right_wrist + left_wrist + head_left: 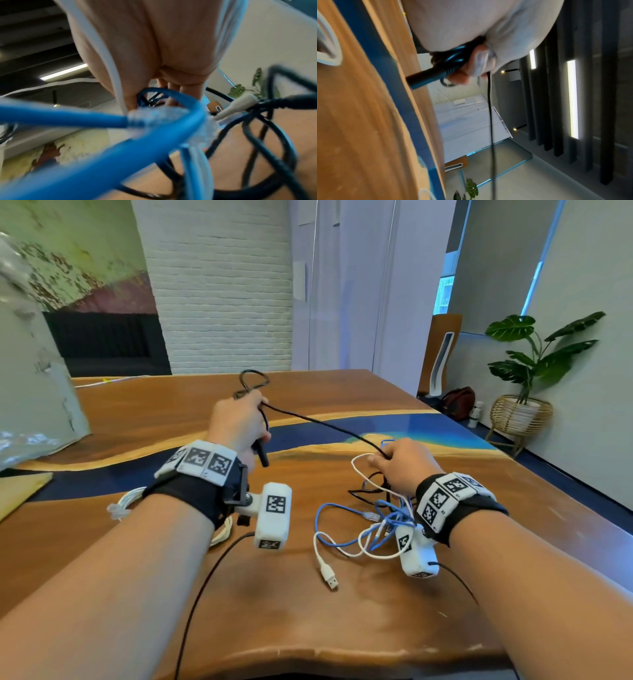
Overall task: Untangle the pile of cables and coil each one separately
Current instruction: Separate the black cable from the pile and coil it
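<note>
Black cable point(318, 419) runs taut between both hands: left hand point(236, 422) grips its coiled end and plug, right hand point(400, 465) pinches it above the tangled pile point(373, 522) on the wooden table point(308, 628)

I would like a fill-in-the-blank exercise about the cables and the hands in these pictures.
1. The left hand holds loops of the ____ cable.
2. That cable runs across to the ____ hand.
3. The white cable ends in a ____ plug lying on the table.
4. The tangled pile holds black, white and ____ cables.

Missing words: black; right; USB; blue
</note>
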A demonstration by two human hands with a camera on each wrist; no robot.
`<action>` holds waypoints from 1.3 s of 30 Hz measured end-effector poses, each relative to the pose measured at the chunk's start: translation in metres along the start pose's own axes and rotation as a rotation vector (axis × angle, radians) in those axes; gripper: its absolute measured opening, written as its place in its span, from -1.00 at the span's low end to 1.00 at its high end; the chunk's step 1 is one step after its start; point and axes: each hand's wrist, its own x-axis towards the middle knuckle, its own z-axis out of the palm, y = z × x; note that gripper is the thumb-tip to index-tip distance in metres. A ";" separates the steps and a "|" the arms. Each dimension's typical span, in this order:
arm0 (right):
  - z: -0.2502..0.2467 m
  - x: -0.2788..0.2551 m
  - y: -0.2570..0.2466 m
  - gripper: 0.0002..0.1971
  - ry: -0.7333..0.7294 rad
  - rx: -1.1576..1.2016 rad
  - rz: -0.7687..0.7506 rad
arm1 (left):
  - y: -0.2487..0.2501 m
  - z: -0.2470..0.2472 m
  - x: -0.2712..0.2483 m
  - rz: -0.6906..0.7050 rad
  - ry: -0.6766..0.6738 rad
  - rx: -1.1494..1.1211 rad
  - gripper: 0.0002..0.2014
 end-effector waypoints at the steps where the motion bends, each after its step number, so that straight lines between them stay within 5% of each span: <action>1: 0.000 0.000 0.000 -0.57 0.014 0.003 0.008 | -0.006 -0.003 -0.002 -0.035 -0.062 0.035 -0.73; 5: 0.002 0.000 -0.017 -0.45 0.026 0.106 0.004 | -0.017 0.003 -0.015 -0.064 -0.254 -0.053 -0.58; 9: -0.005 0.003 -0.032 -0.37 -0.005 0.239 0.096 | -0.021 0.025 -0.030 0.033 -0.282 -0.049 -0.54; 12: -0.007 0.002 -0.041 -0.51 -0.086 0.104 0.039 | -0.027 0.038 -0.048 0.174 -0.366 0.147 -0.44; 15: -0.005 -0.005 -0.054 -0.73 -0.145 -0.123 -0.089 | -0.035 0.054 -0.060 0.327 -0.440 0.384 -0.64; 20: 0.001 -0.012 -0.061 -0.89 -0.072 -0.251 -0.169 | -0.037 0.068 -0.055 0.380 -0.291 0.544 -0.59; 27: 0.009 -0.016 -0.043 -0.66 -0.070 0.058 -0.109 | -0.030 0.069 -0.050 0.156 -0.194 0.096 -0.83; 31: 0.011 -0.014 -0.008 -0.32 -0.123 0.149 0.083 | 0.011 0.057 -0.044 0.133 -0.056 -0.168 -0.76; 39: 0.011 -0.009 0.004 -0.14 -0.129 0.207 0.167 | 0.021 0.046 -0.048 0.160 -0.105 -0.264 -0.70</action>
